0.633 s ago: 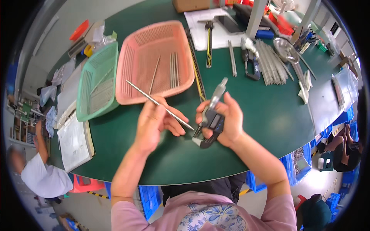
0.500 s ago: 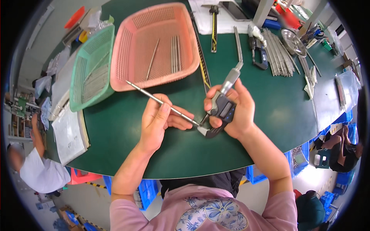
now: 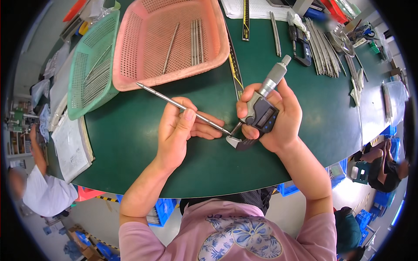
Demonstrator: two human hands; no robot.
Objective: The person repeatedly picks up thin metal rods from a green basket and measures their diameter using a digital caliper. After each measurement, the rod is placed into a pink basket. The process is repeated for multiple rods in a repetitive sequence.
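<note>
Between the thumb and fingers of my left hand (image 3: 177, 130) lies a slim, shiny metal rod (image 3: 185, 108), slanting from the pink basket's near rim down to the right. Its lower right end sits at the jaws of a digital micrometer (image 3: 262, 114); whether both jaw faces touch it is too small to tell. My right hand (image 3: 283, 115) is wrapped round the micrometer's frame, with the silver thimble pointing up and away. The pink basket (image 3: 172, 81) ahead holds several thin rods. Left of it, a green basket (image 3: 75, 102) holds many more.
A second micrometer (image 3: 302, 52) lies at the far right beside a bundle of grey rods (image 3: 322, 50). Two rods (image 3: 275, 34) rest nearer the middle. A black and yellow ruler (image 3: 235, 71) lies beside the pink basket. Papers (image 3: 72, 152) are at the left edge. Co-workers sit on both sides.
The view has shifted, so the baskets sit higher and further left. The micrometer has turned slightly, its thimble now clear of the rods behind. Both hands keep their holds.
</note>
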